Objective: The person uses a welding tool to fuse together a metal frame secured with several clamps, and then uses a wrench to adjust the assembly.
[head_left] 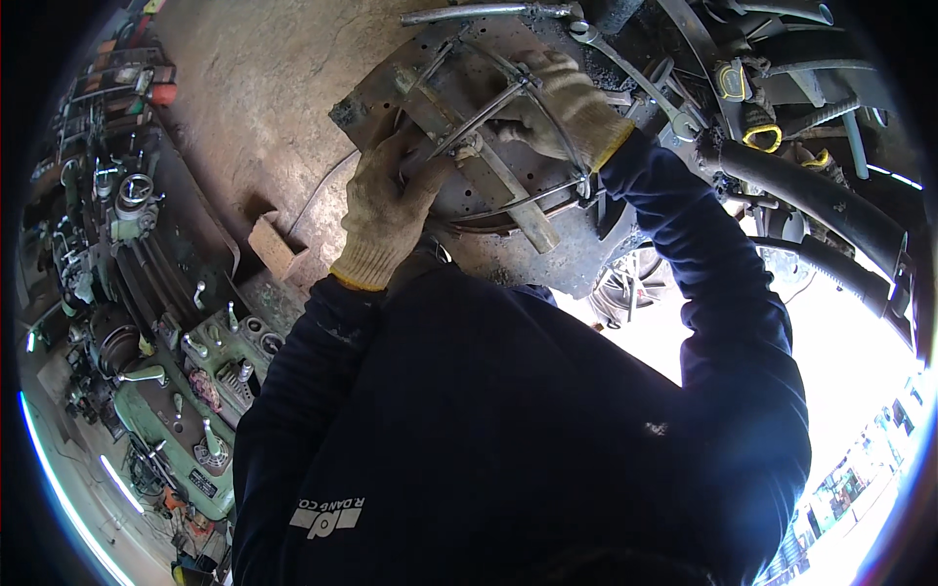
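Note:
Both my hands wear knitted work gloves with yellow cuffs. A frame of bent, thin metal rods (494, 107) lies over a dark steel plate (367, 109) with drilled holes. My left hand (389, 200) is at the frame's near left side, thumb and fingers closing about a rod; its fingertips are partly hidden. On the far right side my right hand (559, 105) curls round the frame, thumb below and fingers above. A flat metal bar (531, 217) crosses slantwise beneath the rods, between my hands.
A wrench (640, 78) and a metal pipe (486, 13) lie beyond my right hand. Thick dark pipes (811, 195) and a yellow tape measure (731, 82) are at right. A green lathe (156, 420) stands left, near a brown block (277, 246) on the floor.

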`<act>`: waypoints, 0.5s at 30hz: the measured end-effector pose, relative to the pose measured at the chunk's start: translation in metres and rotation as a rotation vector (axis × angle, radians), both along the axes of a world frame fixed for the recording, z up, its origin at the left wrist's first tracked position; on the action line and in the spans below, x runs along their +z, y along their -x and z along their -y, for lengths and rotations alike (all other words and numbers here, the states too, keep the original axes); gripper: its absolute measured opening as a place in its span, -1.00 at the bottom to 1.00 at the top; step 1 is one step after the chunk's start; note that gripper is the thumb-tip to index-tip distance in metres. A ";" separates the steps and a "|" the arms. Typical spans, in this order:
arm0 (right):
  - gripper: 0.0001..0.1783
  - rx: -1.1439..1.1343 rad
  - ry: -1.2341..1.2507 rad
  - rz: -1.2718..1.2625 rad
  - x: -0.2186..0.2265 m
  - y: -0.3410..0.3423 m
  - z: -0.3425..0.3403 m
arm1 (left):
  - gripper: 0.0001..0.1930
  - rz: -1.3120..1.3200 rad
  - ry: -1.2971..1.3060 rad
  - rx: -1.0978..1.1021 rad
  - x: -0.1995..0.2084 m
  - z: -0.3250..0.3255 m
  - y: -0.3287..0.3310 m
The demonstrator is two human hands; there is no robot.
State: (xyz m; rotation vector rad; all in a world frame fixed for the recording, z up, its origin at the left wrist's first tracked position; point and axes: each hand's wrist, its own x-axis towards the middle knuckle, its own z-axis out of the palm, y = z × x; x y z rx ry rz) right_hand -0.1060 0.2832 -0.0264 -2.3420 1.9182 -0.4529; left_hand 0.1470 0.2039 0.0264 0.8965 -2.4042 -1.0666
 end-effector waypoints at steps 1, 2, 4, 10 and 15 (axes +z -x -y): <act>-0.47 0.038 -0.009 -0.040 -0.003 0.004 0.000 | -0.48 -0.005 0.018 -0.002 0.000 0.000 0.000; -0.46 0.018 0.042 -0.061 -0.008 0.003 -0.001 | -0.48 -0.001 0.010 0.001 -0.001 0.001 -0.001; -0.44 -0.020 0.144 -0.104 -0.015 -0.002 -0.002 | -0.47 0.007 -0.005 0.007 -0.001 0.001 -0.002; -0.44 0.054 -0.222 0.738 0.009 -0.004 -0.002 | -0.43 -0.004 -0.027 0.023 -0.001 0.002 -0.003; -0.35 0.009 -0.389 0.830 -0.003 -0.008 0.008 | -0.55 -0.075 0.363 0.105 0.003 -0.012 -0.011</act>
